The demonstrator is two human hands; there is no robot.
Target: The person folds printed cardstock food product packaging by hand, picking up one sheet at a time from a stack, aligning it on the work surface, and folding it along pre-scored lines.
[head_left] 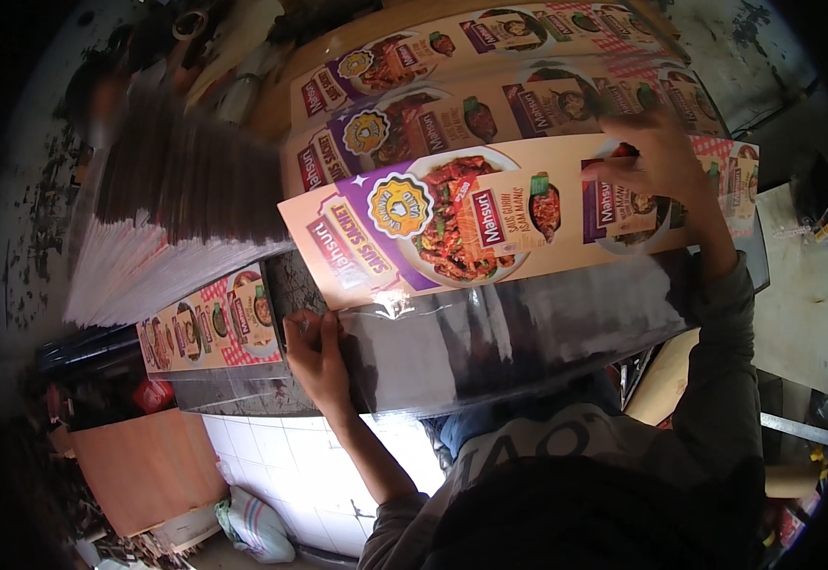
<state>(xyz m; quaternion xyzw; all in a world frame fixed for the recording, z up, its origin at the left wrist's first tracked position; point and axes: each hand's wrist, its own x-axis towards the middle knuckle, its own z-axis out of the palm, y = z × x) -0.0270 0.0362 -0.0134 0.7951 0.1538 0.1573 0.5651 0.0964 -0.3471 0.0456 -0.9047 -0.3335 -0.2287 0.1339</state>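
Observation:
A long printed cardboard strip [471, 223] with food pictures and a purple band lies across the middle, over a glossy dark sheet [518, 332]. My right hand [661, 166] rests over the strip's right part, fingers stretched and slightly blurred, thumb toward the left. At the left end of the dark sheet, just below the strip's lower left corner, my left hand [317, 356] is closed with bent fingers. Whatever they grip is hidden. Behind the strip, similar printed strips [414, 128] lie in rows on the far side.
A tall stack of thin sheets [167, 180] stands at the left, its top blurred. Below it lies another printed piece [212, 323]. A brown board [148, 470] and a striped sack [260, 522] are on the floor side. A pale panel [803, 285] is at the right.

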